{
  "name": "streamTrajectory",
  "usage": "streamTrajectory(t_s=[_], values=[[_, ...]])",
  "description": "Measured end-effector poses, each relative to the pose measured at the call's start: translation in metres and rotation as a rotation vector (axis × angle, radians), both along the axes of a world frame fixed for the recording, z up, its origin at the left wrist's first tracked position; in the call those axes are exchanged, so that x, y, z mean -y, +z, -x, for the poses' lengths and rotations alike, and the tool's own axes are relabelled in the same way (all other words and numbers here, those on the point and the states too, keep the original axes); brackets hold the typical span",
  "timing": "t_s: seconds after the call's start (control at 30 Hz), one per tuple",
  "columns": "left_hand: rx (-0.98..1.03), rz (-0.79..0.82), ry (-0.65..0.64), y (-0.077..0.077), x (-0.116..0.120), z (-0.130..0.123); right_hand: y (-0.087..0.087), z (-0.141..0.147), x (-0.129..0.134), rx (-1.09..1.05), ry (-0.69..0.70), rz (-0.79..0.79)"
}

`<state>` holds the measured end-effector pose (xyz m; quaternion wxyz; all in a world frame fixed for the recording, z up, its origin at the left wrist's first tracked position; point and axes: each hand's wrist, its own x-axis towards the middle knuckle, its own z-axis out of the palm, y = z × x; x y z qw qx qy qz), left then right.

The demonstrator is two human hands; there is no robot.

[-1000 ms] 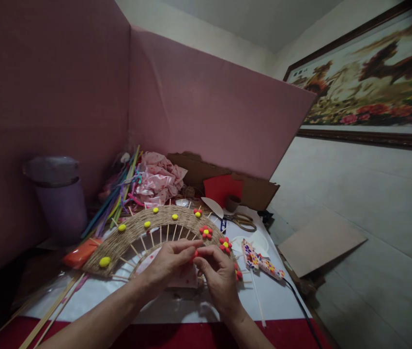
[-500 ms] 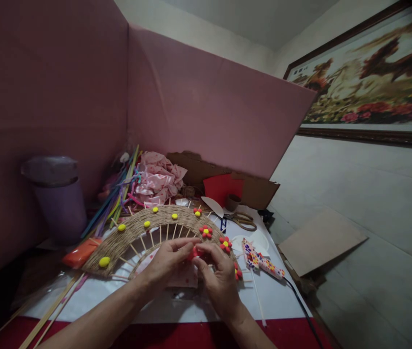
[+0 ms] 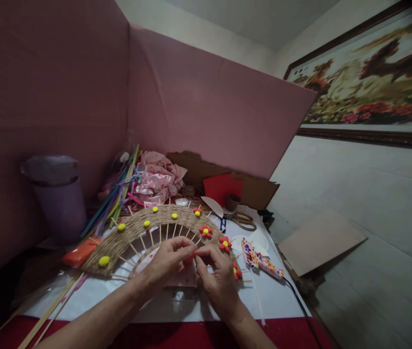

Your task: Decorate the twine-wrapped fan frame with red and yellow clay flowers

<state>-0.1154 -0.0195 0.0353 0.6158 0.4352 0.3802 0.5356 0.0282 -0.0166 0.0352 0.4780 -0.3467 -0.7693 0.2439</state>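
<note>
My left hand (image 3: pixel 169 261) is closed on a lump of soft red clay (image 3: pixel 190 259), mostly hidden by the fingers. Thumb and forefinger of my right hand (image 3: pixel 217 271) pinch at the same clay, fingertips meeting those of the left. Just beyond them lies a fan-shaped piece of woven twine (image 3: pixel 129 237) on thin wooden sticks. Yellow clay discs (image 3: pixel 104 261) dot its left and top. Along its right side sit red flowers with yellow centres (image 3: pixel 206 231), one partly behind my right hand.
A flower-patterned glue gun (image 3: pixel 264 261) with a black cord lies at right. Scissors (image 3: pixel 244 220) and a red sheet (image 3: pixel 222 189) are behind the fan. At left stand a purple tumbler (image 3: pixel 62 208), an orange packet (image 3: pixel 80 253) and coloured pipe cleaners (image 3: pixel 118 189). Pink partitions (image 3: pixel 206 106) rise behind.
The fingertips of both hands have shifted slightly and come closer together over the red clay, so less of it shows. The fan and the things around it have stayed put.
</note>
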Motion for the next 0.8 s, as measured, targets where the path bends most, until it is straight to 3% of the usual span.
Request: streamTrajectory(t_s=[0.23,0.43,0.6,0.8], values=[[-0.207,-0.002,0.082,0.002,0.001,-0.005,-0.009,0.003,-0.003,-0.164,0.035,0.223],[-0.247,-0.055,0.227,0.004,0.001,-0.003,-0.004,0.003,-0.002,-0.396,-0.064,0.252],[-0.234,-0.017,0.149,0.01,0.003,0.0,0.001,0.004,-0.004,-0.503,0.02,0.384],[-0.253,-0.132,0.147,0.003,-0.001,0.0,-0.007,0.004,-0.006,-0.433,0.01,0.329]])
